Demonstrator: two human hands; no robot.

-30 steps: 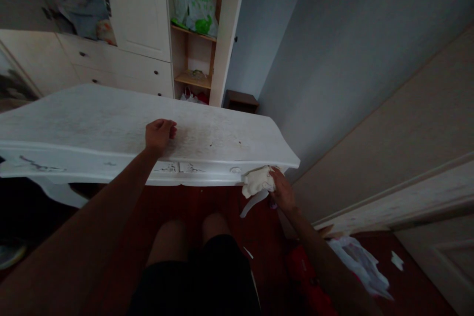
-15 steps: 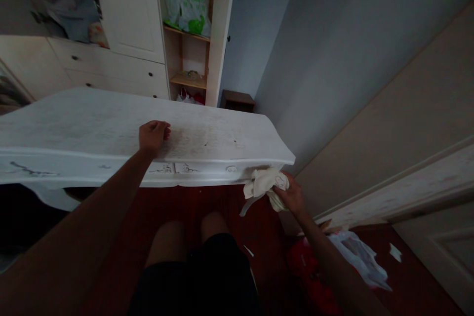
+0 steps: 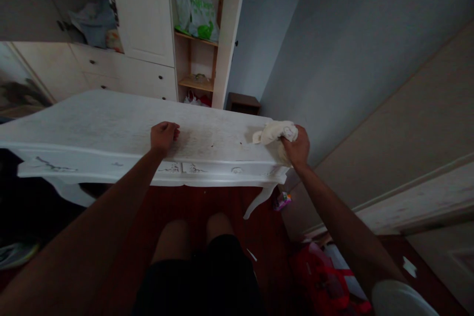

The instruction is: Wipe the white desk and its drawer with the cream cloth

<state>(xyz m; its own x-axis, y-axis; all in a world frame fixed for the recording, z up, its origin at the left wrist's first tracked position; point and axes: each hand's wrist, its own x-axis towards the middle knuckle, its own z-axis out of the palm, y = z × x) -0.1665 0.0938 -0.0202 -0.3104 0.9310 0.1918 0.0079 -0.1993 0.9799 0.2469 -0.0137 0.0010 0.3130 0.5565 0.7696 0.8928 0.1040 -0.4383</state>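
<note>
A white desk [image 3: 122, 116] with carved drawer fronts and curved legs stretches across the view, its top smudged with grey-brown marks. My right hand [image 3: 298, 147] grips a cream cloth [image 3: 276, 132] at the right end of the desktop; part of the cloth hangs over the edge there. Resting on the middle of the top is my left hand [image 3: 165, 137], its fingers curled in. Whether anything lies inside those fingers is hidden from this angle.
Behind the desk stands a white cabinet [image 3: 148, 19] with an open door and plastic bags [image 3: 203, 12] on a shelf. A wall [image 3: 318, 49] runs close along the right. On the floor lie a red bag [image 3: 322, 276] and a small purple box [image 3: 282, 201].
My right hand has moved the cloth up from the desk's front face onto the right end of its top. My left hand stays curled at about the same spot on the desk.
</note>
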